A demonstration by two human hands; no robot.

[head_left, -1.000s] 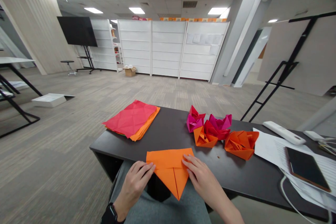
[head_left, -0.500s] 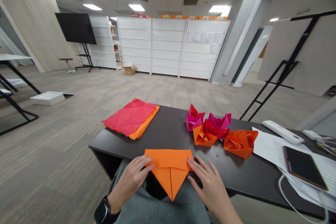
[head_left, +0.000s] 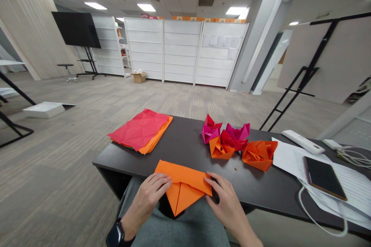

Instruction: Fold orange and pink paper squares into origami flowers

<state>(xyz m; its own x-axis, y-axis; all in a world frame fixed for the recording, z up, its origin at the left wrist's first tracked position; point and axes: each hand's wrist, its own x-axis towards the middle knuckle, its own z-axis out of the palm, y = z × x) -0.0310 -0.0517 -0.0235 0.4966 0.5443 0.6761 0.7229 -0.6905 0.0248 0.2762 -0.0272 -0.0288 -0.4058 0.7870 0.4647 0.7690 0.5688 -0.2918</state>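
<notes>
A folded sheet of orange paper (head_left: 185,187) lies at the table's front edge, a straight band across its top and a point hanging down over my lap. My left hand (head_left: 152,191) grips its left side, thumb below and fingers on top. On the right end, my right hand (head_left: 224,197) pinches the paper's corner between thumb and fingers. Beyond it sit several folded paper shapes: an orange one (head_left: 259,155), a smaller orange one (head_left: 222,148), and red and magenta ones (head_left: 238,135).
A stack of red and orange paper sheets (head_left: 142,129) lies at the far left of the dark table (head_left: 185,142). Printed sheets (head_left: 285,158), a phone (head_left: 324,177), a white power strip (head_left: 303,141) and a looped white cable (head_left: 304,210) occupy the right side.
The folded orange paper has turned, its lower point swinging left and its right end tipping down. My right hand has curled in around the right corner. The whole view has shifted slightly.
</notes>
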